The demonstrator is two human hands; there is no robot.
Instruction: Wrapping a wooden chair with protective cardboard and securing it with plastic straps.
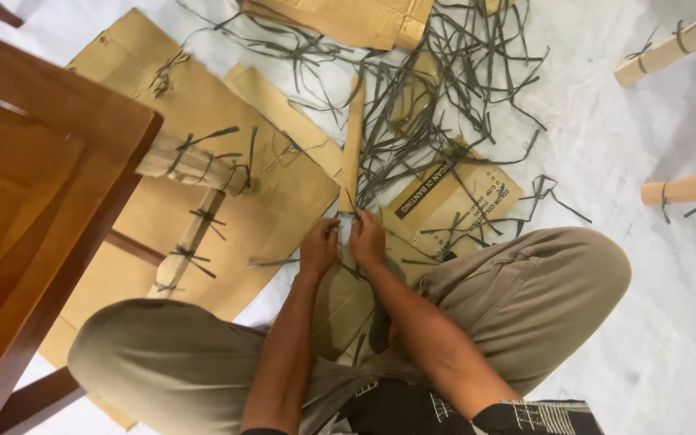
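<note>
I sit cross-legged on the floor. My left hand [319, 246] and my right hand [366, 239] meet at the near end of a long narrow bar wrapped in brown cardboard [353, 145]. The bar lies on the floor and points away from me. Both hands pinch a thin dark strap [346, 211] at the bar's near end. Whether the strap is knotted is hidden by my fingers.
A wooden chair [34, 185] stands at the left, its legs wrapped in cardboard and tied with straps [195, 161]. Flattened cardboard sheets [227, 105] cover the floor. A heap of loose dark straps [453, 72] lies ahead. Two more wrapped legs [678, 44] jut in at the right.
</note>
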